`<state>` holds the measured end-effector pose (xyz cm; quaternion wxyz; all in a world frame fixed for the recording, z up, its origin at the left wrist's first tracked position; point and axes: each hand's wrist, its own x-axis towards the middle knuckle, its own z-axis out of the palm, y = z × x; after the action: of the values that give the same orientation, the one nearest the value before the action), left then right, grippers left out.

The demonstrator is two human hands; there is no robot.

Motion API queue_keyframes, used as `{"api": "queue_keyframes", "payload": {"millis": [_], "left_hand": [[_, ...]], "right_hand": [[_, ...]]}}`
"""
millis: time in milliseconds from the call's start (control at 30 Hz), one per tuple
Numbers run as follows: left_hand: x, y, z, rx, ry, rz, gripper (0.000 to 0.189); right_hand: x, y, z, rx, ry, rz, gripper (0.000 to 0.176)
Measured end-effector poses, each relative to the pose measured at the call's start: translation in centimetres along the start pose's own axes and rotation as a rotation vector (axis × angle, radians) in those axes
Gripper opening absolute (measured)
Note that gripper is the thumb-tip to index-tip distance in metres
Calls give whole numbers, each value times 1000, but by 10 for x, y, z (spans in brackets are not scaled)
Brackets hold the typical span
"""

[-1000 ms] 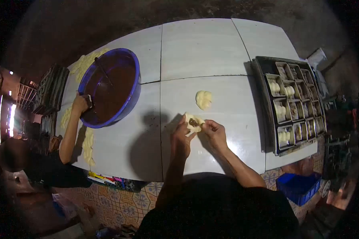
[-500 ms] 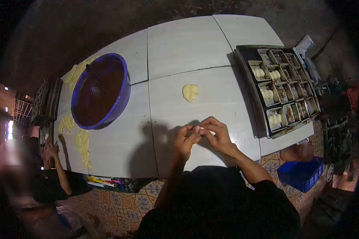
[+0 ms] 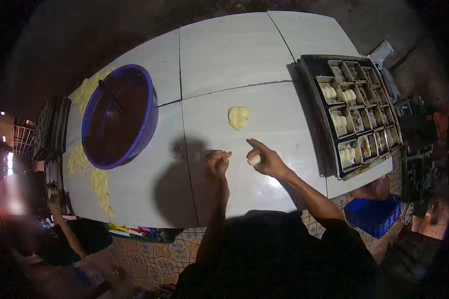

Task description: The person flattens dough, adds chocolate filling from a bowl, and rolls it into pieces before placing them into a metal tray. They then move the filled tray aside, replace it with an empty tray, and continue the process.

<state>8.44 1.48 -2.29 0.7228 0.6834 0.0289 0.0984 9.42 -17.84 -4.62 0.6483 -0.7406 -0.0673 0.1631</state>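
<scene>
My right hand [image 3: 268, 162] is closed around a small pale piece of dough [image 3: 254, 160], its index finger stretched out toward the far side. To its left, my left hand [image 3: 217, 163] hovers over the table with loosely curled fingers and no visible thing in it. The hands are apart. A flattened lump of pale dough [image 3: 238, 117] lies on the white table [image 3: 234, 55] beyond them.
At the right, a dark tray [image 3: 320, 65] carries several metal tins, some with pale dough pieces. A purple basin [image 3: 151, 112] of brown contents stands left, beside strips of dough [image 3: 100, 187]. A blue crate [image 3: 371, 214] sits below right. Another person's arm [image 3: 67, 231] is at far left.
My hands, earlier together on the small dough piece, have separated. My left hand moved left; the piece stays in my right hand. The other person's arm at far left has shifted.
</scene>
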Motion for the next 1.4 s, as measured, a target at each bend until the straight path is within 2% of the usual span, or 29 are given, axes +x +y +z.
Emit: {"api": "queue_keyframes", "payload": {"millis": [67, 100, 133, 200, 267, 300, 333, 400, 433, 500, 600, 633, 667, 700, 733, 767, 800, 833, 867, 900, 967, 1000, 1067, 1133, 1167, 1200, 1267, 1367, 1400], "left_hand": [[17, -8, -3, 180, -7, 13, 16], [22, -26, -3, 9, -36, -4, 24], [31, -31, 2, 26, -79, 17, 28], [52, -36, 21, 55, -161, 54, 38], [77, -34, 45, 553, -260, 297, 58], [86, -39, 57, 632, -329, 227, 66], [93, -58, 64, 660, -363, 229, 74], [103, -68, 70, 1040, -365, 248, 81], [108, -67, 69, 1027, -371, 228, 83], [109, -61, 68, 989, -370, 170, 88], [114, -44, 69, 997, -431, 46, 83], [106, -35, 71, 878, -344, 58, 72], [96, -17, 77, 615, -367, 31, 65], [79, 7, 79, 358, -396, -7, 59], [62, 26, 79, 104, -422, -56, 54], [46, 38, 82, -58, -506, -25, 41], [28, 56, 87, -193, -527, 28, 39], [13, 60, 90, -198, -466, 1, 36], [0, 61, 92, -204, -397, -25, 33], [-8, 46, 93, -251, -282, -68, 27], [-14, 46, 81, -186, -209, -87, 22], [-16, 46, 75, -157, -169, -97, 20], [-16, 49, 65, -555, -232, -307, 15], [-19, 54, 51, -954, -286, -511, 11], [-20, 62, 42, -1136, -210, -671, 16], [-22, 46, 37, -1368, -340, -613, 41], [-19, 50, 24, -1289, -387, -607, 85], [21, 73, 0, -1257, -639, -302, 112], [50, 63, -24, -1212, -569, -216, 120]], "right_hand": [[20, 5, -3, 231, 70, -68, 70], [28, 8, -2, 356, 106, -96, 70], [44, 12, -10, 160, 247, -70, 58], [79, -33, -24, -226, 400, -87, 40], [123, -30, -32, -585, 530, -372, 30], [126, -37, -33, -717, 405, -227, 33], [141, -13, -31, -817, 376, -252, 30], [138, -14, -29, -390, 243, -222, 21], [126, -24, -28, -312, 315, -211, 14], [94, -62, -43, -132, 415, -193, 12], [34, -91, -62, 152, 516, -258, 21], [19, -100, -66, 282, 458, -368, 23], [5, -107, -69, 411, 401, -484, 25], [-10, -111, -71, 540, 307, -461, 26], [-18, -103, -73, 360, 353, -438, 26], [-25, -99, -67, 258, 416, -431, 26], [-29, -97, -55, 157, 472, -420, 26], [-34, -98, -43, 217, 491, -329, 26], [-32, -93, -33, 55, 551, -321, 22], [-33, -90, -27, -26, 510, -302, 22], [-30, -84, -18, -100, 431, -256, 20], [-21, -70, -16, 101, 420, -307, 24], [-26, -102, -7, 129, 383, -353, 32], [-20, -91, 17, 1, 192, -568, 42], [-20, -93, 23, -31, 142, -453, 43], [-13, -86, 21, -231, 121, -534, 49], [-11, -93, 25, 279, -101, -237, 78], [8, -59, 26, 413, -260, -277, 108], [5, -59, 26, 308, -260, -167, 121]]}}
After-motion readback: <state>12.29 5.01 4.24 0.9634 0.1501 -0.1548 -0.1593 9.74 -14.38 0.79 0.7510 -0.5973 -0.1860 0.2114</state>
